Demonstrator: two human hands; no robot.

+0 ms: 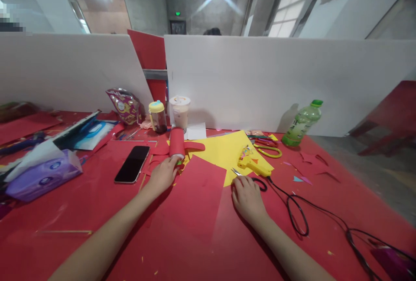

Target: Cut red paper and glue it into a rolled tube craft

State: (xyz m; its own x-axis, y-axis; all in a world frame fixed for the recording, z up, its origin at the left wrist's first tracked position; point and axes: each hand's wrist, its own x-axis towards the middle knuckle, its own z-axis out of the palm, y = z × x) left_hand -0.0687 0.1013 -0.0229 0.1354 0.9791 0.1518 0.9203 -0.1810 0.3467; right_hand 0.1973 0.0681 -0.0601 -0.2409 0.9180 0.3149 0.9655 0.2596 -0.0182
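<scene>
A red paper-wrapped tube (177, 141) lies left of the middle with its pale end toward me. At that end, my left hand (163, 173) has closed fingers against the tube; something small and green shows beside the fingertips. My right hand (248, 197) lies over a pair of scissors (260, 184), fingers curled down on them. The blades stick out past the fingertips, and a black handle loop shows to the right. Between the hands is a red paper sheet (204, 190), partly over a yellow sheet (217, 147). A yellow glue gun (256, 166) rests just beyond my right hand.
A black phone (133, 165) and a purple tissue pack (48, 174) lie left. A yellow-lidded bottle (158, 118), a drink cup (180, 112) and a snack bag (125, 105) stand behind. At right are a green bottle (300, 124), yellow-handled scissors (269, 151) and a looping black cord (312, 204).
</scene>
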